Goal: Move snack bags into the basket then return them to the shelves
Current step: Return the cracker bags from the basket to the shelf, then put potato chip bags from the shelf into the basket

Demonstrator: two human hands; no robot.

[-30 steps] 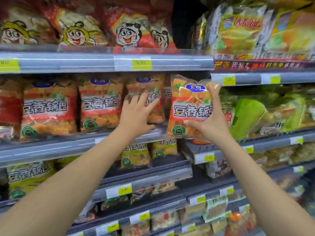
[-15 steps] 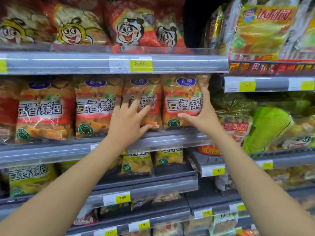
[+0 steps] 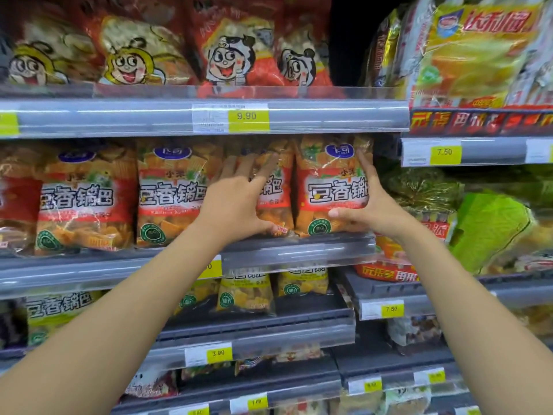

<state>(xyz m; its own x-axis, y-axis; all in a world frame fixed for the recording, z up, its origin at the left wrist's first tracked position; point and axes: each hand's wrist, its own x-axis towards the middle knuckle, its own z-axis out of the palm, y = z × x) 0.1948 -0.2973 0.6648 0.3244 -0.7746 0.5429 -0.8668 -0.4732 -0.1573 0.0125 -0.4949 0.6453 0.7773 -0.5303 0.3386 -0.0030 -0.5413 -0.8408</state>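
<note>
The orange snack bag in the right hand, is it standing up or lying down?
Standing up. The orange snack bag sits upright on the shelf, label facing out, with the right hand holding its side.

**Top shelf** (image 3: 149,118): large bags (image 3: 227,55) in a row on it; tag (image 3: 248,116) on its front rail, right of middle.

**Middle shelf** (image 3: 299,250), directly below: five bags upright, side by side, the leftmost cut by the frame edge. The left hand (image 3: 233,202) lies on the front of the fourth bag (image 3: 275,190). The right hand (image 3: 374,205) grips the end bag (image 3: 332,187), thumb across its front, fingers up its right edge. These two bags touch.

**Lower shelf** (image 3: 254,333), below and further forward: small bags (image 3: 245,292) standing well back, under the hands.

**Right bay** (image 3: 466,151), beside the end bag: shelves at other heights, with packs (image 3: 472,55) above and more below.
</note>
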